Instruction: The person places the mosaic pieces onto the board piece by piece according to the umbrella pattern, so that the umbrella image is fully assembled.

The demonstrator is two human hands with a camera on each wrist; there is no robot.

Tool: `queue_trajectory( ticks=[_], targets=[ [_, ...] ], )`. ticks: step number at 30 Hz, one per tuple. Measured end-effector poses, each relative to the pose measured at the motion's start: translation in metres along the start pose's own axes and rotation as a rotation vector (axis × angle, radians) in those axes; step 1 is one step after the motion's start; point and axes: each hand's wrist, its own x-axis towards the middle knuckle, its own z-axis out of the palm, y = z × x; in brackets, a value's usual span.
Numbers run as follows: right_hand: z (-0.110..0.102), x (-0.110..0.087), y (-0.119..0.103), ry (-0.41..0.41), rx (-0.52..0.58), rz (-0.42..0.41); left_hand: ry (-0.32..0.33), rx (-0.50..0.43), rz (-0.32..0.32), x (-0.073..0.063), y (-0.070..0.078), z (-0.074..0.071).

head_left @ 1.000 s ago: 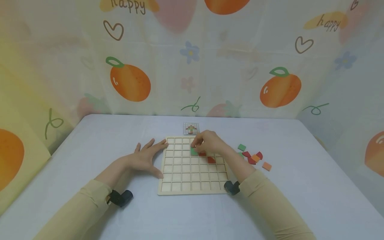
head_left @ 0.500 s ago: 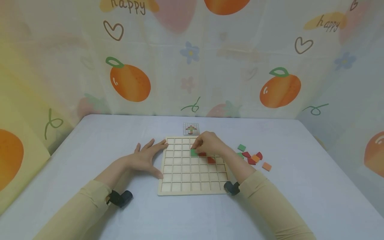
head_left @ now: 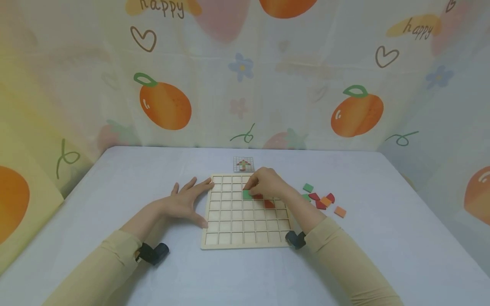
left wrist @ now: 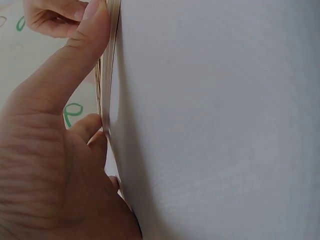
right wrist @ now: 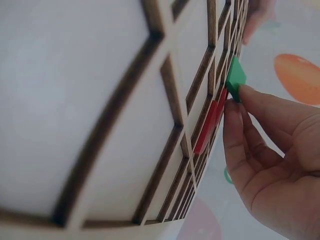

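Observation:
My right hand (head_left: 266, 182) pinches a square green tile (head_left: 246, 194) between thumb and fingertips, over the upper middle of a wooden grid board (head_left: 226, 246). In the right wrist view the green tile (right wrist: 236, 77) stands tilted against the board's grid. Beside it, red pieces (right wrist: 206, 127) lie in cells; one red piece (head_left: 269, 204) shows below my right hand in the head view. My left hand (head_left: 183, 204) is spread at the board's left edge, thumb and a fingertip touching it. In the left wrist view my left thumb (left wrist: 75, 65) rests along that edge.
A small picture card (head_left: 243, 164) with a grid pattern lies behind the board. To the right are loose tiles: a green tile (head_left: 308, 187), several red pieces (head_left: 320, 205) and an orange tile (head_left: 340, 211). A white cloth covers the table (head_left: 383, 255).
The green tile and my right fingertips have shifted very slightly toward me since a second ago. My left hand holds its place at the board's edge.

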Motion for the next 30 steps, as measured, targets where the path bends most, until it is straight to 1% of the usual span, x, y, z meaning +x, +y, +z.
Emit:
queue_trajectory(
  ticks=[10, 13, 17, 21, 26, 30],
  targets=[
    [-0.005, 0.001, 0.005, 0.024, 0.008, -0.021, -0.002, -0.006, -0.003, 0.0, 0.003, 0.0],
    [-0.011, 0.001, 0.01, 0.044, 0.027, -0.025, -0.004, -0.008, -0.006, 0.0, 0.003, 0.0],
    [-0.025, -0.003, 0.018, 0.077, 0.042, -0.024, -0.001, -0.01, -0.003, 0.001, 0.004, 0.0],
    [-0.039, -0.007, 0.03, 0.105, 0.047, 0.017, -0.001, -0.011, -0.003, 0.001, 0.004, 0.0],
    [-0.054, -0.013, 0.048, 0.116, 0.063, 0.076, -0.002, -0.006, -0.006, 0.0, 0.003, 0.0],
    [-0.062, -0.018, 0.064, 0.118, 0.03, 0.104, 0.004, -0.004, -0.001, 0.0, 0.001, 0.0]
  ],
)
